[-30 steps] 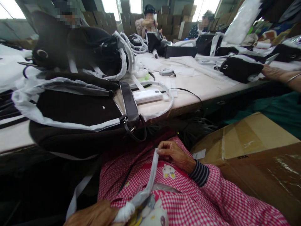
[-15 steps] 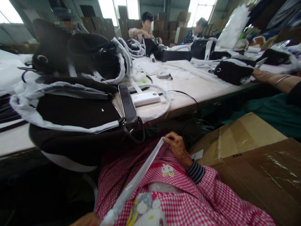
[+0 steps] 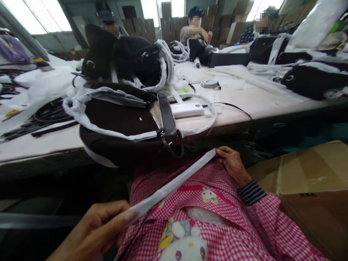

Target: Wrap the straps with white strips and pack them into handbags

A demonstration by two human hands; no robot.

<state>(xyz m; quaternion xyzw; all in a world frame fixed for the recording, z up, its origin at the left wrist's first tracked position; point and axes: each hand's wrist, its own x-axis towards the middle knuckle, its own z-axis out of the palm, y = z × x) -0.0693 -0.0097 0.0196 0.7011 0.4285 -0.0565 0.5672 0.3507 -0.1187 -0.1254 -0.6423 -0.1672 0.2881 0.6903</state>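
The white strip [image 3: 176, 183] now runs straight on a slant in front of the pink checked smock [image 3: 225, 232], from the left hand [image 3: 99, 224] at lower left up to the right hand [image 3: 232, 165] below the edge of the table [image 3: 236, 96]. Watching through the head camera, I count that straightness as the main change: a second ago the strip sagged, with a thick bunch in it beside the left hand — now I see no bunch, and the length between the hands looks smooth. Whether the bunch is pulled out or hidden inside the left hand, I cannot tell. I judge that the strip is under control from both sides, drawn out flat.

The right hand pinches its upper end between thumb and fingertips, with hardly any gap. The left thumb lies along the strip and the fingers curl beneath, so I take it as gripped there, though the underside is hidden from me.

Against the half-second-old frame, the left hand has come well into view; it was mostly cut off by the bottom edge. My view has also swung left — the black bag [image 3: 119, 112] on the table sits further right, and another worker's forearm has dropped out of sight.
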